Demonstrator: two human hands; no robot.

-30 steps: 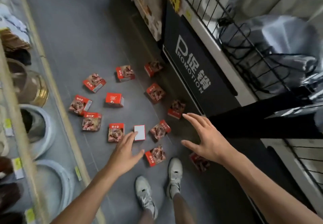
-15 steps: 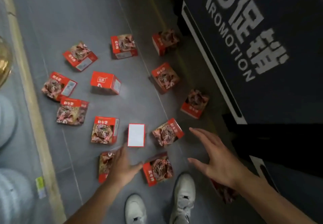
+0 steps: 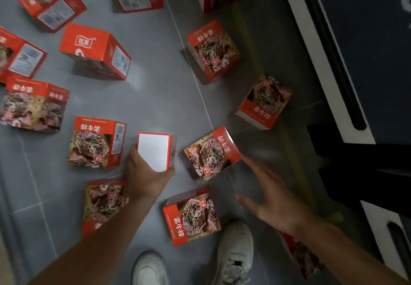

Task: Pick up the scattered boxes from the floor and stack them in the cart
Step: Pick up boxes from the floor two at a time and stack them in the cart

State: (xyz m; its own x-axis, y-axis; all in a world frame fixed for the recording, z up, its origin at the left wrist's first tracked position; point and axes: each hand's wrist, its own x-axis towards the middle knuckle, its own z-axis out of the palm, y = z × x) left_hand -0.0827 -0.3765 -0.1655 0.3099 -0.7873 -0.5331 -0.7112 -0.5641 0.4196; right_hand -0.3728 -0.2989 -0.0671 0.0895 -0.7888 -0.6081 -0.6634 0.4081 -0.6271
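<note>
Floor (image 3: 155, 89) grey tile, red boxes scattered nine to two o'clock. Dark stand (image 3: 367, 51) at two. Left hand (image 3: 146, 175) grips white-faced box (image 3: 154, 151), centre. Right hand (image 3: 275, 198) spread, empty, beside tilted box (image 3: 211, 154). Shoes (image 3: 235, 253) at six.

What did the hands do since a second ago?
The left hand went down and forward to the box with the white face and now grips it, fingers on its left side, thumb at its near corner. The right hand came lower too, open, its fingers close by the box beside it, holding nothing. The view dropped nearer the floor. The boxes lie where they were.
</note>
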